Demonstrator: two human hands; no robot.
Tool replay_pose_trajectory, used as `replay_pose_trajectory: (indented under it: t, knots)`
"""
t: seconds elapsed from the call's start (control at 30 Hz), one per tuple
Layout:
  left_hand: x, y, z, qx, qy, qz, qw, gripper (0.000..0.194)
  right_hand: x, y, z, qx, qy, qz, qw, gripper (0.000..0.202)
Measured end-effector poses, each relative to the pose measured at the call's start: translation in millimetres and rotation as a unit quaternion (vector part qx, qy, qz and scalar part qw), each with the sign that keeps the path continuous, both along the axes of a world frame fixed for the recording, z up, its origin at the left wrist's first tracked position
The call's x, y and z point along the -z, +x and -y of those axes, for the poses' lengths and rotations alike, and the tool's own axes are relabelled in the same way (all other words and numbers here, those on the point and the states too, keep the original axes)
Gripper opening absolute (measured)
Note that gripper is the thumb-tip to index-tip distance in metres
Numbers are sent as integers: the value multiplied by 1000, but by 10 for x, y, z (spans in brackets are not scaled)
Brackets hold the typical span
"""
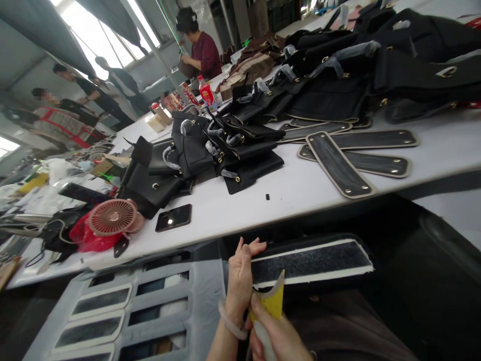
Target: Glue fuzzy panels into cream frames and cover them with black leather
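Observation:
My left hand (241, 268) lies at the left end of a long dark panel with a white border (311, 261), its fingers spread apart. Close beside it, my right hand (272, 328) is wrapped round the pale handle of a tool with a yellow, curved blade (273, 298). The blade points up beside the panel's lower white edge. Beneath the panel is a black bag-like piece, partly hidden, above my lap.
A white table (210, 210) runs across ahead, bearing black bags (191, 150), loose bordered strips (338, 165), a phone (173, 217) and a pink fan (113, 217). Left of my hands stands a grey slotted crate (205, 301). Several people are beyond the table.

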State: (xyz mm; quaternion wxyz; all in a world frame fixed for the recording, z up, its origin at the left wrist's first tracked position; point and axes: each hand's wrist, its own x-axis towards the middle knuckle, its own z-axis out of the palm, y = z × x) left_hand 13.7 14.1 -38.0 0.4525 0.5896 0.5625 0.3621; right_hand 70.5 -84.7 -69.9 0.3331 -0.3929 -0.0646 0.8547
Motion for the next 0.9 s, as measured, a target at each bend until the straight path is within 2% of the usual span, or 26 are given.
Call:
replay_pose_trajectory:
  t: [0.23,0.47,0.57,0.63,0.77,0.83,0.87,0.9]
  knots:
    - [33,65,-9,-39,3,-39,998,52,-51,107,-83,-4,-13,-17,1000,79]
    - [-69,160,-48,-69,4,-96,993,35,-7,183,-119,-29,-9,-13,999,78]
    - [-98,188,-63,-98,-13,-75,992,32,-56,224,-106,-28,-30,-15,999,79]
    - [-81,183,-63,-117,-28,-19,993,34,-127,304,-83,-36,-15,-5,999,78]
    - [26,158,42,-180,-40,129,974,53,-344,728,-131,-130,101,66,984,77]
    - [94,165,178,-224,-43,178,957,58,-477,1086,-305,-150,151,124,969,82]
    - [125,175,262,-244,-47,200,948,58,-538,1287,-445,-140,180,176,958,85]
    - [153,187,350,-256,-50,219,940,57,-589,1493,-619,-127,238,238,933,80]
